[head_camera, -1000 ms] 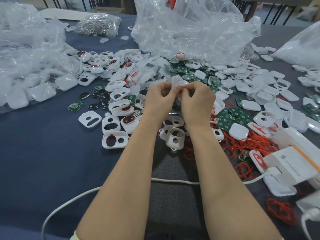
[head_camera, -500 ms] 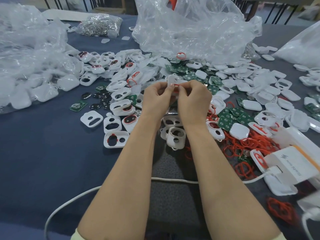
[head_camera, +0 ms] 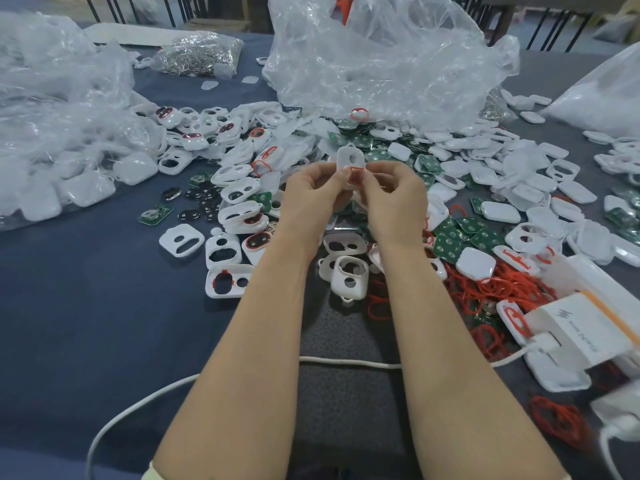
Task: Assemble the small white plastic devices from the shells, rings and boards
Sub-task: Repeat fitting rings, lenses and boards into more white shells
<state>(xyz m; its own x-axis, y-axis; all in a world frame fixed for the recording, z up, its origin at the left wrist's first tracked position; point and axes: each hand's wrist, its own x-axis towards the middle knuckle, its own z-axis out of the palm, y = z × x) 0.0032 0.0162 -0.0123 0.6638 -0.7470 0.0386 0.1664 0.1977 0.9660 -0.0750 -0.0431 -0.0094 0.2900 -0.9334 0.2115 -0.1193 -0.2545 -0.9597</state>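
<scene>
Above the middle of the table, my left hand (head_camera: 313,195) and my right hand (head_camera: 394,199) together hold a small white shell (head_camera: 350,157) upright. Fingers of both hands pinch its lower part, where a red ring (head_camera: 355,174) shows between the fingertips. The shell's lower half is hidden by my fingers. Below my wrists lie white shells with two holes (head_camera: 348,277). A heap of loose red rings (head_camera: 485,289) and green boards (head_camera: 450,242) lies to the right.
Clear plastic bags (head_camera: 381,57) stand at the back, another bag of shells (head_camera: 59,161) at the left. White shells cover the table's middle and right. A white charger box (head_camera: 585,327) with a cable (head_camera: 346,362) lies at the right front. Black discs (head_camera: 197,202) lie left.
My hands and the shell have stayed in about the same place, with only small finger movement on the red ring.
</scene>
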